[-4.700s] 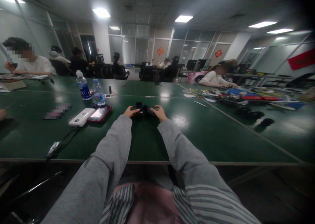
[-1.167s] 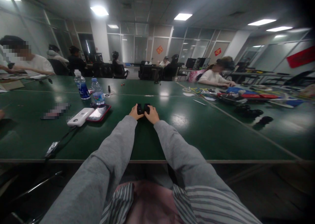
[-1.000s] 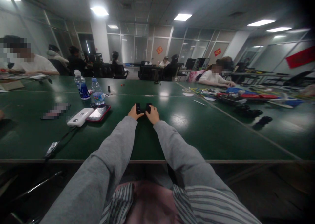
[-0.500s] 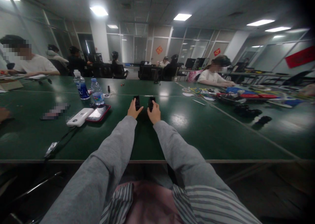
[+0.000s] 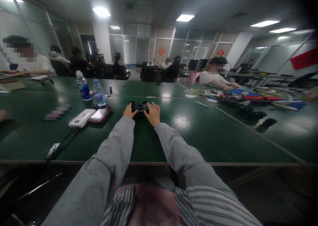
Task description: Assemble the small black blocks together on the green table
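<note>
Over the green table, my left hand (image 5: 129,111) grips a small black object (image 5: 132,105) between thumb and fingers. A second black object (image 5: 145,107) leans at a tilt against my right hand (image 5: 154,113), whose fingers are spread, with the thumb side touching it. Between the two lies a small dark piece with a shiny edge (image 5: 139,109), close to both thumbs. What these black objects are is too small to tell.
Left on the green table (image 5: 188,143) are two bottles (image 5: 83,88) (image 5: 99,94), a white power bank (image 5: 81,118) and a red-edged phone (image 5: 100,114). Cables and tools (image 5: 253,96) lie right, near a seated person (image 5: 213,77). A pen (image 5: 202,104) lies nearer.
Both hands have shifted a little left. The right black object is now tilted, and a small dark piece shows between the hands. My right fingers have spread.
</note>
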`<state>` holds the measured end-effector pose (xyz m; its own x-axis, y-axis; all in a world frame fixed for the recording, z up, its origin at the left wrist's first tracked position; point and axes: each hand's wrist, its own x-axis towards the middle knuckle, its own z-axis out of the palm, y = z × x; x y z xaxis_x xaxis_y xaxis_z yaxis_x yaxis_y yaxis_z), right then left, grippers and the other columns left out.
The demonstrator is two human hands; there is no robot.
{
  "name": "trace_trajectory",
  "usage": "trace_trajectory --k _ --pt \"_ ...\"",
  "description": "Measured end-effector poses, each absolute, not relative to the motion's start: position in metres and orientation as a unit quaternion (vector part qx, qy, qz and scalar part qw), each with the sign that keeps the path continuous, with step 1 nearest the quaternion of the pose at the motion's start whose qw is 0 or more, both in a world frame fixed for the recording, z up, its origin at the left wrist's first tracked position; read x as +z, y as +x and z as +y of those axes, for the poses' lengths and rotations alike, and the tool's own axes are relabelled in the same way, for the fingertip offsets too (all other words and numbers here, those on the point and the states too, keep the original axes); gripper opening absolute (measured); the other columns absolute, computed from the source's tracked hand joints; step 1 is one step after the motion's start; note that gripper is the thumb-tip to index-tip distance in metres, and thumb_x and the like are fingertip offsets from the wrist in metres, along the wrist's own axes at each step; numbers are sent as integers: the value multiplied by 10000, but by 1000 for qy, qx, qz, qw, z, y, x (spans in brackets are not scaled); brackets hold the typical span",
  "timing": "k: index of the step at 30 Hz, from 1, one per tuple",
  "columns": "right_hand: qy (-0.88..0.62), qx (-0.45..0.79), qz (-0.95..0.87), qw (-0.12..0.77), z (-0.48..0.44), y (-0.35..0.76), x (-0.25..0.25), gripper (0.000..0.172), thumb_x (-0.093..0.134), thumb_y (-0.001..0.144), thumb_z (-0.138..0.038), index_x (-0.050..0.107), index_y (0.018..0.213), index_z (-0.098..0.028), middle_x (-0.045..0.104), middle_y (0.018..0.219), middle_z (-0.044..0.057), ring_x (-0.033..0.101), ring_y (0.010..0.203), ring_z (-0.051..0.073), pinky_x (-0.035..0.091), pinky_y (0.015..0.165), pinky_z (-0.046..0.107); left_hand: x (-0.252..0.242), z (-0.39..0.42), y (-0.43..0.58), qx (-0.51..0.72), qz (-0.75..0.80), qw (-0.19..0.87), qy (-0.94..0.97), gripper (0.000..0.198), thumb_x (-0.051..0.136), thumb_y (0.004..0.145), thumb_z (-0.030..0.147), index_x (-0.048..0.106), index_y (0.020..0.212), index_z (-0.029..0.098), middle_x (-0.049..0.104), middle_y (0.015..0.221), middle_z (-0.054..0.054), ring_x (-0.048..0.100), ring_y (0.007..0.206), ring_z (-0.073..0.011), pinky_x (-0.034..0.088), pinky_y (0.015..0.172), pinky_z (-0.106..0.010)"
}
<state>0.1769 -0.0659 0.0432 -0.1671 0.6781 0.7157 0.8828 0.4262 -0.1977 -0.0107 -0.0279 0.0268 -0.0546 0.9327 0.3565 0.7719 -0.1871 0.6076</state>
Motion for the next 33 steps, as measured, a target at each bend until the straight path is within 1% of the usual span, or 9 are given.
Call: trace_trajectory --k 7,12,15,17,19,22,24,29,33 --pt "-534 -126 -741 388 -67 175 48 594 357 892 -493 387 1346 -111 549 1228 136 313 1292 236 187 1050 423 22 -24 -18 334 638 112 685 814 599 751 501 259 1395 137 340 1421 -194 328 1317 -281 310 1041 -413" --pt "-541 -134 -742 372 -64 177 43 628 345 888 -527 381 1349 -102 507 1282 153 303 1303 239 178 1056 425 15 -19 -23 312 627 113 704 816 578 738 566 303 1374 135 373 1398 -191 366 1294 -268 316 1035 -383" --pt "-539 -126 -748 366 -61 179 40 635 353 878 -549 418 1324 -102 523 1265 156 332 1287 245 185 1055 428 18 -20 -23 315 631 108 701 820 518 735 643 334 1357 142 359 1406 -199 335 1309 -289 281 1048 -429" --pt "-534 -118 -754 363 -60 180 38 644 353 872 -566 433 1313 -105 531 1256 155 349 1277 248 190 1054 432 23 -25 -21 324 633 97 696 790 474 734 680 380 1337 179 349 1418 -182 309 1320 -308 248 1053 -481" --pt "-531 -110 -758 363 -59 180 37 654 350 866 -582 445 1304 -105 536 1251 156 361 1269 250 194 1053 431 29 -32 -17 330 625 75 704 788 510 694 696 416 1321 228 327 1437 -156 280 1330 -328 221 1055 -519" --pt "-534 -101 -758 360 -57 181 33 648 349 862 -590 477 1273 -105 531 1256 160 369 1262 249 203 1050 425 36 -40 -13 321 606 39 727 872 657 571 668 431 1317 277 281 1464 -124 235 1336 -361 201 1057 -544" --pt "-536 -99 -759 355 -56 181 30 620 345 869 -578 495 1254 -116 521 1269 154 358 1271 245 206 1050 425 37 -43 -12 308 601 34 737 897 715 531 623 437 1315 287 282 1463 -113 231 1333 -366 200 1060 -541" --pt "-531 -79 -767 352 -55 181 29 491 291 918 -487 534 1215 -181 517 1285 98 333 1285 212 220 1048 418 35 -41 -11 296 595 40 746 794 731 572 544 477 1282 296 316 1448 -88 252 1323 -345 216 1063 -524" --pt "-552 -67 -723 409 -52 187 31 452 205 949 -385 505 1251 -231 465 1337 68 324 1281 187 254 1036 405 32 -36 -10 318 579 45 749 781 745 569 521 488 1270 292 311 1448 -81 255 1327 -328 216 1077 -498"
